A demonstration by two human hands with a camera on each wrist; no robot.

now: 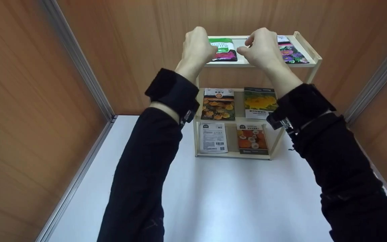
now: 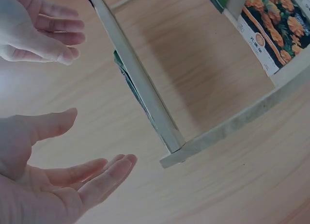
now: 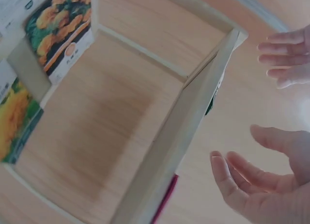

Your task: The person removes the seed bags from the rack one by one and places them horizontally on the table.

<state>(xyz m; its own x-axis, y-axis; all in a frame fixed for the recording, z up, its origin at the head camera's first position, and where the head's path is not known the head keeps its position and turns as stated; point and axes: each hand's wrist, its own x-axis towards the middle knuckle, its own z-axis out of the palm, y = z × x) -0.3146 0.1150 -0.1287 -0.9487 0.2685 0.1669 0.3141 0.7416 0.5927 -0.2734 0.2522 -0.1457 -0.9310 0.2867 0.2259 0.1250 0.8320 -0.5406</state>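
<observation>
1. A wooden wall [image 1: 35, 101] is flanking the white table [image 1: 180, 205], where the rack [image 1: 233, 155] is standing toward the back edge.
2. The left hand [image 1: 197, 48] is hovering near the top tier's left corner, fingers relaxed, thumb apart, holding nothing, and is hiding that corner.
3. Along the left edges, the green-and-white packet [image 1: 226, 50] is lying on top, the orange-flower packet [image 1: 218, 107] in the middle, the text-covered packet [image 1: 213, 137] below.
4. The right hand [image 1: 263, 48] is hovering emptily, fingers loosely bent, partly blocking the top tier.
5. Toward the right edges, the purple-flower packet [image 1: 291, 52], yellow-flower packet [image 1: 260, 102] and orange-and-white packet [image 1: 253, 139] are lying, top to bottom.
6. With two packets occupying each tier, the arrangement is looking complete; nothing is visibly awaiting placement.
</observation>
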